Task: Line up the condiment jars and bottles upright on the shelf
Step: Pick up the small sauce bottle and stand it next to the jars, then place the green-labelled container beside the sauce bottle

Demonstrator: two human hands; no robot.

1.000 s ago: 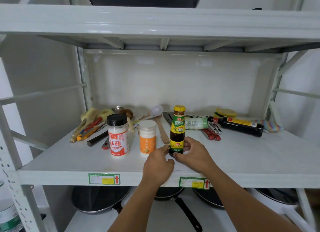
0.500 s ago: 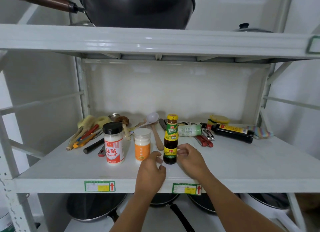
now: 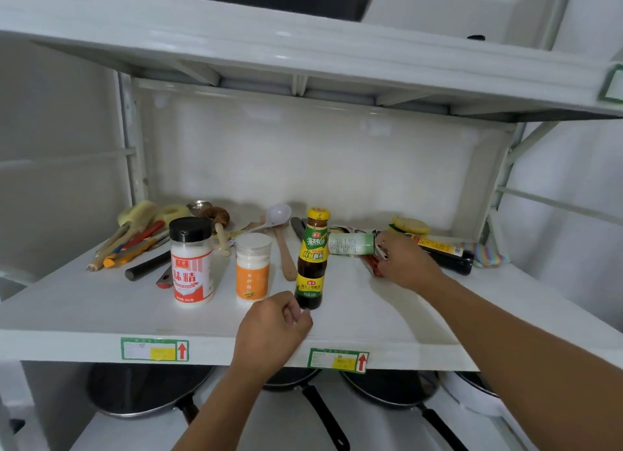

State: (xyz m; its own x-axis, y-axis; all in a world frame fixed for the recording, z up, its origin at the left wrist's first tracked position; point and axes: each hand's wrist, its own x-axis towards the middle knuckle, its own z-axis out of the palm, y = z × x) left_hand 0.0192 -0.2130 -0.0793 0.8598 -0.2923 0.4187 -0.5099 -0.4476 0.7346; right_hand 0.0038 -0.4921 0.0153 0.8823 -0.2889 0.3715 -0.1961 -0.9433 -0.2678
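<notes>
Three containers stand upright in a row on the white shelf (image 3: pixel 371 319): a black-capped jar with a red label (image 3: pixel 191 265), a white jar with an orange label (image 3: pixel 253 268) and a dark sauce bottle with a yellow cap (image 3: pixel 312 260). A green-and-white bottle (image 3: pixel 350 244) lies on its side behind them. Farther right, a dark soy bottle (image 3: pixel 445 253) also lies flat. My right hand (image 3: pixel 403 265) reaches to the green-and-white bottle's right end, fingers apart at its cap. My left hand (image 3: pixel 273 326) hovers loosely curled in front of the sauce bottle, holding nothing.
Utensils lie along the back: brushes and peelers (image 3: pixel 135 238) at the left, a white ladle (image 3: pixel 278 214), a wooden spoon (image 3: pixel 285 255), red-handled tools under my right hand. A yellow sponge (image 3: pixel 411 224) and striped cloth (image 3: pixel 485 255) sit at the right. Pans (image 3: pixel 148 393) rest below.
Both hands have let go of the dark sauce bottle, which stays upright. My right hand moved back and right to the lying green-and-white bottle; my left hand drew back toward the shelf edge.
</notes>
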